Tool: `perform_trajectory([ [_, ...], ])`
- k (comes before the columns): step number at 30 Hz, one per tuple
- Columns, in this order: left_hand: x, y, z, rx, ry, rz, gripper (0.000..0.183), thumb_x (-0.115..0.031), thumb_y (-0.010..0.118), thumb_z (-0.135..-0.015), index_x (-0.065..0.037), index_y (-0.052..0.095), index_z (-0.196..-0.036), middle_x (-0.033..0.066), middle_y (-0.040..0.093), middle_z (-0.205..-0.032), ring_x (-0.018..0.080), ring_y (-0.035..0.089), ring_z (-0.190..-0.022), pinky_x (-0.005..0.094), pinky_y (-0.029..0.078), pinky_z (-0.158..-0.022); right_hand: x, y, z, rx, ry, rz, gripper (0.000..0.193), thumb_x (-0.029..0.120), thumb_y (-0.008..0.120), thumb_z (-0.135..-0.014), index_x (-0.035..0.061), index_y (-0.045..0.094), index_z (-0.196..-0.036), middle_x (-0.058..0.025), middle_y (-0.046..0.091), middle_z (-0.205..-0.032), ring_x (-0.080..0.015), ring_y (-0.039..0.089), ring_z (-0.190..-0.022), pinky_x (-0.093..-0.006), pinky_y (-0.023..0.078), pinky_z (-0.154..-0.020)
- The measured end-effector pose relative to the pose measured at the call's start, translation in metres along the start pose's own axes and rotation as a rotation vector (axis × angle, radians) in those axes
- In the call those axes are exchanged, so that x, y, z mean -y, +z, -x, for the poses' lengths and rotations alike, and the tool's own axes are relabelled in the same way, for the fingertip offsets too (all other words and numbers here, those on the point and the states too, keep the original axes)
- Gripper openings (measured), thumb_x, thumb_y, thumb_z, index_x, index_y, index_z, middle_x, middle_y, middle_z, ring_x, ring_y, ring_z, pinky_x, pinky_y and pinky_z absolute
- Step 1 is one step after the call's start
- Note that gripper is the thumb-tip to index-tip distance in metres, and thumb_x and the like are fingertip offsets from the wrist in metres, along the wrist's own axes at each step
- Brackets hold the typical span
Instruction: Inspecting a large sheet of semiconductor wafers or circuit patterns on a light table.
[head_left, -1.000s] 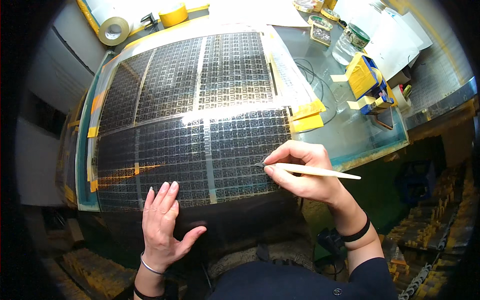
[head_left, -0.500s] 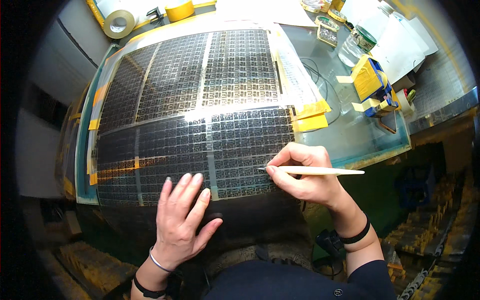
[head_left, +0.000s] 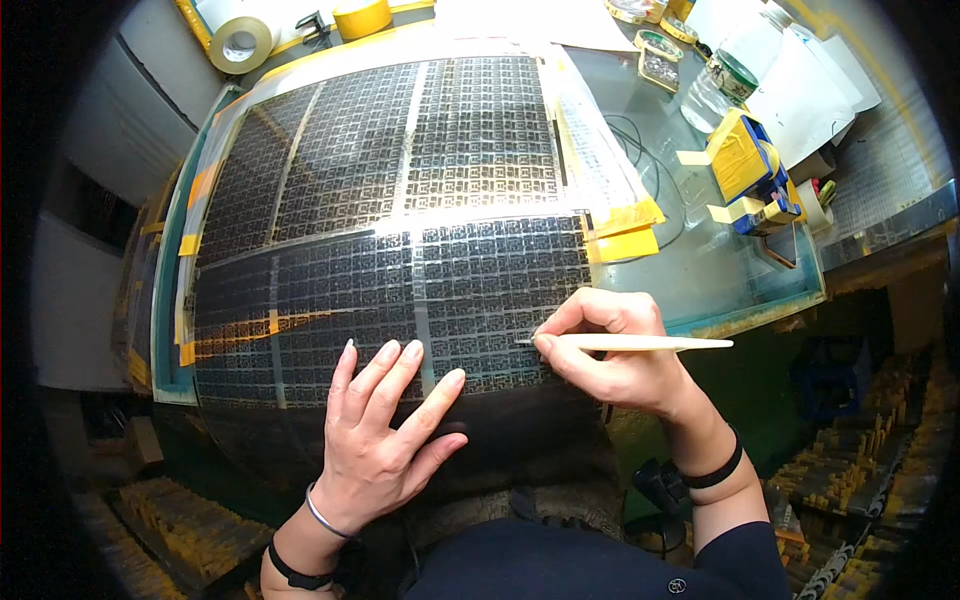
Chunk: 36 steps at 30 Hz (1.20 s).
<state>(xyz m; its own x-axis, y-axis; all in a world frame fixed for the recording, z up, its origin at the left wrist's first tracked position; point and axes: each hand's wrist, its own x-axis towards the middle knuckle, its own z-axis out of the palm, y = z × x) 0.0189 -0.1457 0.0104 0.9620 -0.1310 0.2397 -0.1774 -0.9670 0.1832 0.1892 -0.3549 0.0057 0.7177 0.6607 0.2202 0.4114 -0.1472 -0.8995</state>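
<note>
A large dark film sheet printed with a dense grid of small repeated patterns lies across the glass-topped table. In my right hand is a fine paintbrush with a pale tapered handle, pinched between thumb and fingers. Its thin dark tip meets the lower right part of the sheet, or hovers just over it; I cannot tell which. My left hand is spread at the sheet's near edge, fingertips over the printed rows and nothing held.
Yellow tape lines the sheet's edges. To the right stand a blue-and-yellow tape dispenser, a glass jar with a green lid and a thin black cable. A tape roll and a yellow roll sit at the back left.
My left hand has slid to the right along the sheet's near edge. My right hand and the paintbrush have hardly moved.
</note>
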Motion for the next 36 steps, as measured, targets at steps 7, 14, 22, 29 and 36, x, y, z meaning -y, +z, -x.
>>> perform_trajectory([
  [7, 0.0002, -0.0014, -0.0014, -0.002, 0.004, -0.002, 0.051, -0.041, 0.073, -0.082, -0.022, 0.065, -0.129, 0.0137, 0.051, -0.139, 0.0307, 0.046, -0.130, 0.0555, 0.030, -0.114, 0.0035, -0.0024, -0.0010, 0.042, 0.012, -0.008, 0.009, 0.009, 0.072, -0.081, 0.0000, 0.070, -0.081, -0.0105, 0.068, -0.068, -0.0135, 0.065, -0.057, -0.0273, 0.050, -0.053],
  [14, -0.0003, -0.0017, -0.0018, -0.008, 0.003, -0.006, 0.052, -0.040, 0.075, -0.081, -0.022, 0.066, -0.129, 0.0137, 0.051, -0.138, 0.0309, 0.047, -0.129, 0.0552, 0.031, -0.113, 0.0028, -0.0023, -0.0002, 0.025, 0.003, 0.019, 0.010, 0.010, 0.072, -0.081, 0.0000, 0.070, -0.081, -0.0105, 0.068, -0.068, -0.0131, 0.065, -0.059, -0.0274, 0.050, -0.053],
  [22, -0.0001, -0.0003, -0.0025, -0.015, 0.003, 0.004, 0.051, -0.039, 0.075, -0.081, -0.022, 0.066, -0.128, 0.0140, 0.052, -0.138, 0.0311, 0.048, -0.128, 0.0555, 0.031, -0.113, 0.0013, -0.0020, 0.0010, 0.030, 0.082, -0.037, 0.010, 0.009, 0.072, -0.081, -0.0001, 0.070, -0.081, -0.0098, 0.067, -0.067, -0.0123, 0.065, -0.059, -0.0269, 0.050, -0.053],
  [29, 0.0002, 0.0002, -0.0014, -0.018, 0.007, 0.001, 0.052, -0.039, 0.075, -0.081, -0.022, 0.066, -0.129, 0.0142, 0.052, -0.137, 0.0312, 0.048, -0.128, 0.0556, 0.031, -0.113, 0.0024, -0.0025, -0.0006, 0.028, 0.007, 0.014, 0.008, 0.008, 0.072, -0.081, 0.0003, 0.070, -0.082, -0.0102, 0.068, -0.068, -0.0121, 0.065, -0.059, -0.0273, 0.050, -0.053],
  [36, -0.0003, -0.0012, -0.0015, -0.019, 0.001, -0.006, 0.052, -0.039, 0.075, -0.081, -0.022, 0.066, -0.129, 0.0141, 0.052, -0.137, 0.0310, 0.048, -0.128, 0.0554, 0.031, -0.113, 0.0012, -0.0018, -0.0001, 0.023, 0.046, -0.027, 0.008, 0.008, 0.072, -0.081, 0.0002, 0.070, -0.081, -0.0098, 0.067, -0.068, -0.0117, 0.064, -0.058, -0.0269, 0.049, -0.053],
])
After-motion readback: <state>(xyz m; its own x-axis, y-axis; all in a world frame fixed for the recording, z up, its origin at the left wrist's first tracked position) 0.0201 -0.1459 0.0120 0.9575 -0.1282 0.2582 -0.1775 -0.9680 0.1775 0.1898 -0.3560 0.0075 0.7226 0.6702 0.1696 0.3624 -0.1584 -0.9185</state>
